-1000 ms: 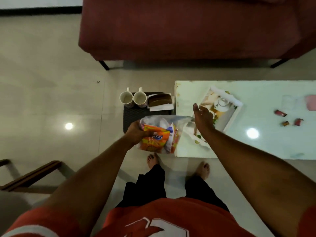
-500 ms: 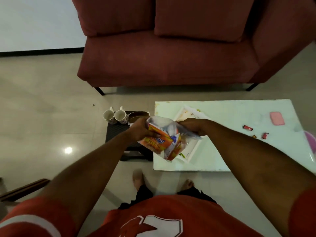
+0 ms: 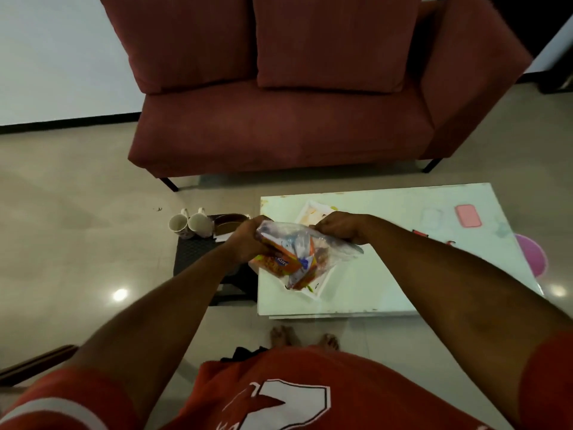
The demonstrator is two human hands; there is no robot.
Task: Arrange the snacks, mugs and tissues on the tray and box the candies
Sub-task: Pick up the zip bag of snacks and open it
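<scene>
A clear plastic bag of snack packets (image 3: 297,256), orange ones showing through, hangs in the air over the left part of the white table (image 3: 387,274). My left hand (image 3: 248,240) grips its left top edge and my right hand (image 3: 339,228) grips its right top edge. Under the bag lies the printed tray (image 3: 313,212), mostly hidden. Two white mugs (image 3: 190,225) stand on a low black stool (image 3: 195,256) left of the table, beside a brown tissue holder (image 3: 231,223). Small red candies (image 3: 449,242) lie on the table past my right forearm.
A red sofa (image 3: 294,119) stands behind the table. On the table's right part lie a pink lid (image 3: 468,215), a clear box (image 3: 431,217) and a purple round thing (image 3: 531,256) at the edge. A wooden chair arm (image 3: 34,364) juts in at lower left.
My right hand left the tray and took hold of the bag's right edge. The bag rose and now hangs between both hands. My head tilted up, bringing the sofa into view.
</scene>
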